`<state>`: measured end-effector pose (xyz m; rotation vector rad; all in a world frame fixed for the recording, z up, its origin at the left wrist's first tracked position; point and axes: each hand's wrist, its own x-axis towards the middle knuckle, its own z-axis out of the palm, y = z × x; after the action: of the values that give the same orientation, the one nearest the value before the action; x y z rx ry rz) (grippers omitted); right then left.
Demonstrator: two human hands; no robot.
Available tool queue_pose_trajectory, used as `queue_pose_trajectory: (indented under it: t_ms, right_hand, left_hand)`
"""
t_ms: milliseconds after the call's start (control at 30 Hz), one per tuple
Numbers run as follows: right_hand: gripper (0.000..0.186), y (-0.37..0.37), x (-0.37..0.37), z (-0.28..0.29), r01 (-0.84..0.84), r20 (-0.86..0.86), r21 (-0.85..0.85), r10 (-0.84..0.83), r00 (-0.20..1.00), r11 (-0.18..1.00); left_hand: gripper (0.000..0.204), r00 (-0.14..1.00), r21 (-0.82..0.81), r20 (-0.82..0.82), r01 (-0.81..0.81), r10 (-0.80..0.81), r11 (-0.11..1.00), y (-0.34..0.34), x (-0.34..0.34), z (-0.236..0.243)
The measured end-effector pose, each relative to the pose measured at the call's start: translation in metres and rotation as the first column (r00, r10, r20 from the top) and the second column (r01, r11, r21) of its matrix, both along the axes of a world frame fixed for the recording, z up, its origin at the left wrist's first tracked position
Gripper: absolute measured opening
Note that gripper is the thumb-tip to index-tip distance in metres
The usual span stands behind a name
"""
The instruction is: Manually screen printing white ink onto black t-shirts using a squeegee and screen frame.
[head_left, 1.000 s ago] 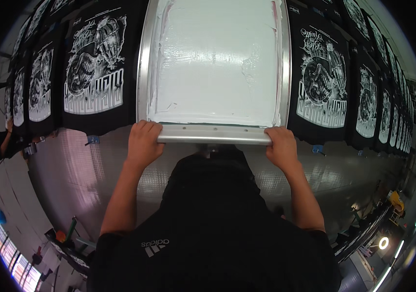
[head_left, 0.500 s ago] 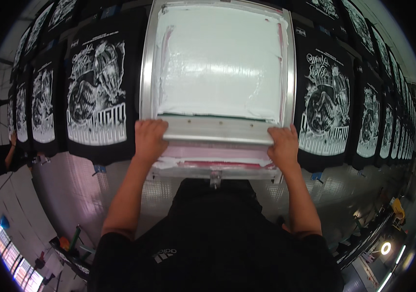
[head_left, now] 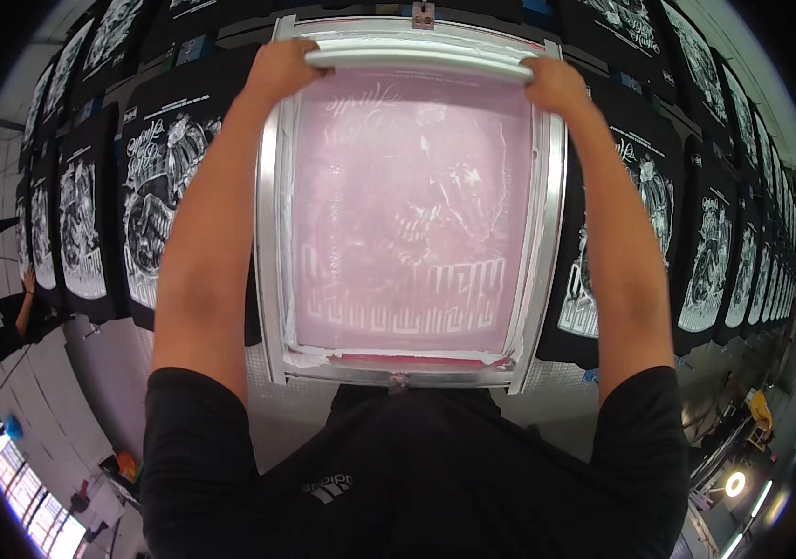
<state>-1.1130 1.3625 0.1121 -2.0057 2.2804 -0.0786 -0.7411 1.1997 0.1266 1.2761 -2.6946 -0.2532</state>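
A metal-framed printing screen (head_left: 409,214) fills the middle of the view, its pink mesh showing white design lines and streaks of white ink around the edges. A long squeegee (head_left: 417,61) lies across the far end of the screen. My left hand (head_left: 286,67) is closed on its left end, and my right hand (head_left: 550,86) is closed on its right end. Both forearms reach forward along the outsides of the frame.
Rows of black shirts with white prints (head_left: 90,224) lie on both sides, more (head_left: 715,252) receding rightward. A co-worker (head_left: 8,317) in black reaches toward shirts at the far left. A metal clamp (head_left: 423,14) sits at the frame's far end.
My hands have pushed the squeegee from near my body to the screen's far end. The white ink layer that covered the screen now leaves pink mesh and design showing; more of the frame's near end shows.
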Motion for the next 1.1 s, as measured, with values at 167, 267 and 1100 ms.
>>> queue_pose_trajectory:
  t_ms: [167, 267, 1100]
  right_hand:
    - [0.037, 0.036, 0.012, 0.031, -0.047, 0.073, 0.044, 0.044, 0.996, 0.998]
    - [0.030, 0.165, 0.080, 0.062, -0.007, 0.131, 0.137, -0.011, 0.991, 0.991]
    - [0.047, 0.205, 0.099, -0.012, 0.031, 0.096, -0.073, -0.024, 0.995, 0.997]
  left_hand:
    - [0.043, 0.997, 0.068, 0.073, 0.008, -0.013, 0.998, 0.027, 0.019, 0.030]
    - [0.035, 0.996, 0.105, 0.084, 0.018, -0.026, 0.994, 0.143, 0.091, 0.039]
    - [0.038, 0.996, 0.012, -0.061, 0.069, -0.069, 0.998, 0.176, 0.097, -0.022]
